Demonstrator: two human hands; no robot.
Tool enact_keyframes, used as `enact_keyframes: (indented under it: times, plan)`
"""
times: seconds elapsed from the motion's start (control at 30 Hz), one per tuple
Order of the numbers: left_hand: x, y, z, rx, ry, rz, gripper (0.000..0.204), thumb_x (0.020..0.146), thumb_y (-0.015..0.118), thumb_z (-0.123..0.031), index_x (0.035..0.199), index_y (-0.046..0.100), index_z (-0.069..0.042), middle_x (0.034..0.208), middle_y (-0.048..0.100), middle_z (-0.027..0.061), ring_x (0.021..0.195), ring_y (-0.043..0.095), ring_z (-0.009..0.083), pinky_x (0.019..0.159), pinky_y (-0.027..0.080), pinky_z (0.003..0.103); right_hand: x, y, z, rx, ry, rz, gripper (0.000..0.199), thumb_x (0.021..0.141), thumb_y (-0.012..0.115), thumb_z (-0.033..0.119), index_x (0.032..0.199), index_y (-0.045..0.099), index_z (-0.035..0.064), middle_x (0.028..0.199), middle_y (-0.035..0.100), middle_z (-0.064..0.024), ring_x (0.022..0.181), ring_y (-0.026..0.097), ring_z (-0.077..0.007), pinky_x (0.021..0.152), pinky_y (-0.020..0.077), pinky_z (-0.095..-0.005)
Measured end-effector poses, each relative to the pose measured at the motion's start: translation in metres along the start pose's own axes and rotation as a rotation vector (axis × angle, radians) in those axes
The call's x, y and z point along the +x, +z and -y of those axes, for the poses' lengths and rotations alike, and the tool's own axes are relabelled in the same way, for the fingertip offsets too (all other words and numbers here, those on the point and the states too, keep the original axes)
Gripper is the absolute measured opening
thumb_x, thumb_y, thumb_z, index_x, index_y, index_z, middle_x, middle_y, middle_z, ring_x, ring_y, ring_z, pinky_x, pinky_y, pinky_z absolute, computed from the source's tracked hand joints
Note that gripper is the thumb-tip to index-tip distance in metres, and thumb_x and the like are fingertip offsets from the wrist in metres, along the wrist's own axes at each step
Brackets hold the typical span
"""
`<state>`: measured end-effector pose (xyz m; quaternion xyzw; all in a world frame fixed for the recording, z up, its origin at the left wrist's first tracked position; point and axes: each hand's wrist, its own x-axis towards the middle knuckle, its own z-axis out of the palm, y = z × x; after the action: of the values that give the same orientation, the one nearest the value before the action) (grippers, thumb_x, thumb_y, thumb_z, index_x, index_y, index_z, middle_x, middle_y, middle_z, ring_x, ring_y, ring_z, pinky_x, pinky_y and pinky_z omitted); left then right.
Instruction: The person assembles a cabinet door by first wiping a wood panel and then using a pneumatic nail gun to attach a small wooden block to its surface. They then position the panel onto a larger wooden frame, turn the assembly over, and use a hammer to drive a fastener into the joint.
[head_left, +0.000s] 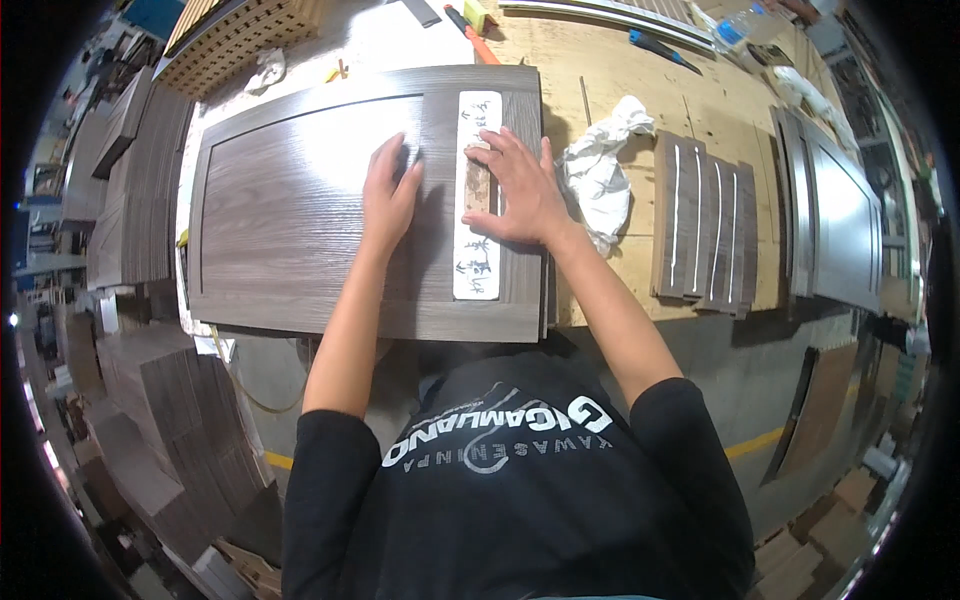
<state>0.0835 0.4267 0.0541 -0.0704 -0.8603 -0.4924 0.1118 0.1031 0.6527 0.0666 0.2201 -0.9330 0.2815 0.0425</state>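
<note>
1. Centre of the frame: the person's right hand (522, 190) spreads its fingers over a white strip (476, 252) with a brown middle; the strip lies on a grey-brown wood-grain panel (300, 220).
2. Left of centre: the left hand (388, 195) is over the panel, thumb apart from the fingers; contact is unclear.
3. Right of centre: a crumpled white cloth (600, 182); beside it, brown pieces (704, 225) with white lines, on a table (625, 275).
4. Far left: stacked brown boards (145, 200).

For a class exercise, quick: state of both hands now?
Left hand: open over the dark rectangular wood-grain panel; contact unclear.
Right hand: open, fingers spread across the long white strip.
</note>
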Motion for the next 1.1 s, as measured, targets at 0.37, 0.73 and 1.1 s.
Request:
enact_keyframes:
  times: [0.37,0.73,1.1]
  plan:
    - [-0.105,-0.045,-0.026,0.557,0.22,0.319,0.074,0.085,0.067,-0.036,0.143,0.039,0.0,0.149,0.037,0.0183,0.136,0.033,0.0385,0.11,0.025,0.049,-0.064,0.013,0.081,-0.027,0.417,-0.073,0.105,0.066,0.078,0.054,0.148,0.029,0.0112,0.157,0.018,-0.0175,0.147,0.011,-0.037,0.114,0.0086,-0.0636]
    - [-0.065,-0.009,-0.024,0.584,0.101,0.252,0.069,0.089,0.061,-0.035,0.142,0.039,0.003,0.154,0.033,0.0148,0.144,0.025,0.0334,0.116,0.012,0.055,0.02,0.022,0.032,-0.077,0.494,-0.249,0.105,0.071,0.071,0.064,0.147,0.033,0.0026,0.155,0.022,-0.0261,0.142,0.02,-0.0457,0.116,0.0211,-0.0525]
    - [-0.06,-0.018,-0.023,0.401,0.028,0.231,0.087,0.084,0.066,-0.046,0.143,0.033,0.008,0.153,0.028,0.0213,0.143,0.025,0.0361,0.115,0.015,0.055,0.046,0.008,0.045,-0.201,0.746,0.025,0.114,0.065,0.071,0.072,0.151,0.028,0.0108,0.159,0.013,-0.0223,0.146,0.01,-0.0447,0.111,0.01,-0.0694]
